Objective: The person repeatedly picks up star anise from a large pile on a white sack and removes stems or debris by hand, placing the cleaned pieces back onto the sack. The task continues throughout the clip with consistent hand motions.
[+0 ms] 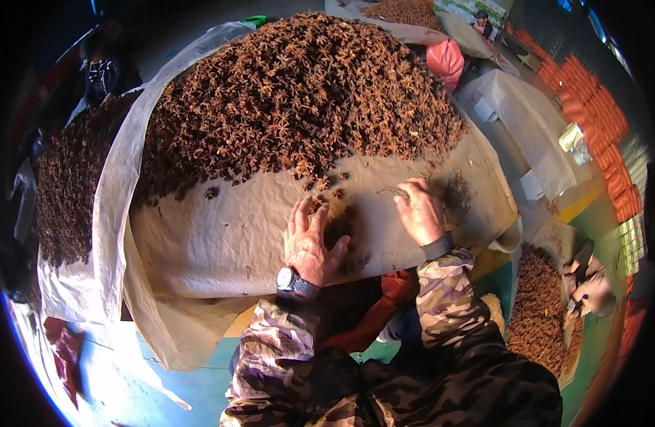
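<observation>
A big heap of dried star anise rises on a pale sheet before me. My left hand, with a watch at the wrist, lies palm down, fingers and thumb apart. Its fingertips reach a few loose star anise pods at the heap's near edge. To the right, my right hand hovers over or rests on the sheet with bent fingers. Thin stems show by its fingertips; whether it pinches any is unclear. Beside it is a small dark patch of bits.
Another star anise pile lies left, past a raised plastic sheet edge, with a person behind it. At right, a person bends by a further pile. Red sacks are stacked beyond. A red bag hangs below the sheet's near edge.
</observation>
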